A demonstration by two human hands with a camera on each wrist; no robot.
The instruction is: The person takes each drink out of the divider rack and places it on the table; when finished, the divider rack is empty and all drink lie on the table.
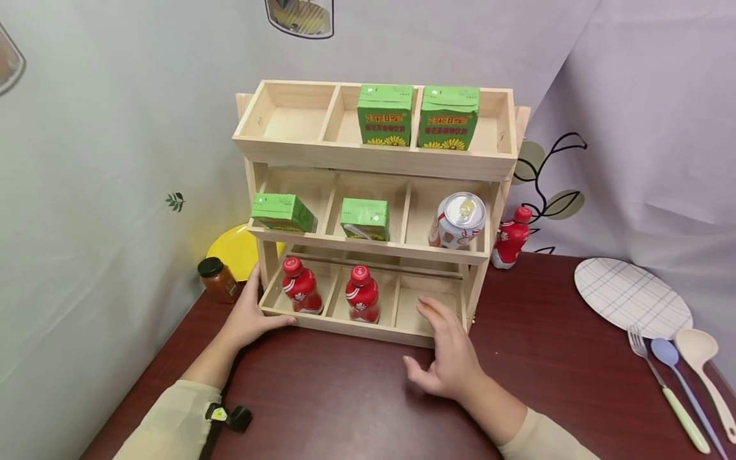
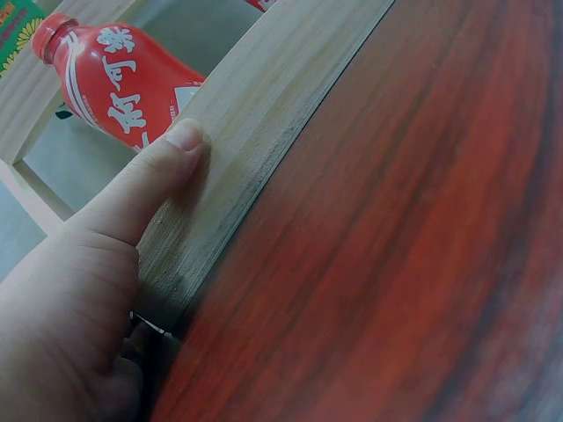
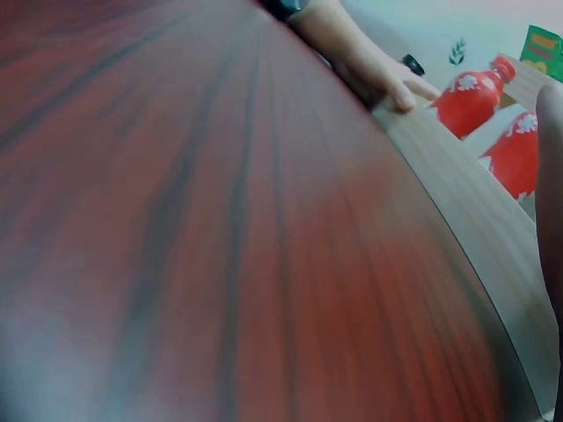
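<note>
A three-tier wooden rack point(image 1: 368, 163) stands on the table. At its lower left corner my left hand point(image 1: 251, 317) grips it, the thumb point(image 2: 167, 163) lying on the front board and the fingers along the side. My right hand point(image 1: 451, 354) is spread before the lower right compartment, holding nothing; whether its fingertips touch the rack I cannot tell. Two red bottles point(image 1: 301, 287) stand in the bottom tier's left and middle compartments. The middle tier carries two green drink cartons point(image 1: 365, 218) and a silvery can point(image 1: 458, 220). Two more green cartons point(image 1: 385, 115) stand on top.
Right of the rack, another red bottle point(image 1: 510, 237) stands by the cloth backdrop. A checked plate point(image 1: 632, 297), a fork point(image 1: 667, 390), a blue spoon point(image 1: 681, 377) and a cream ladle point(image 1: 704, 370) lie at the right. On the left are a dark-lidded jar point(image 1: 218, 281) and a yellow plate point(image 1: 232, 249).
</note>
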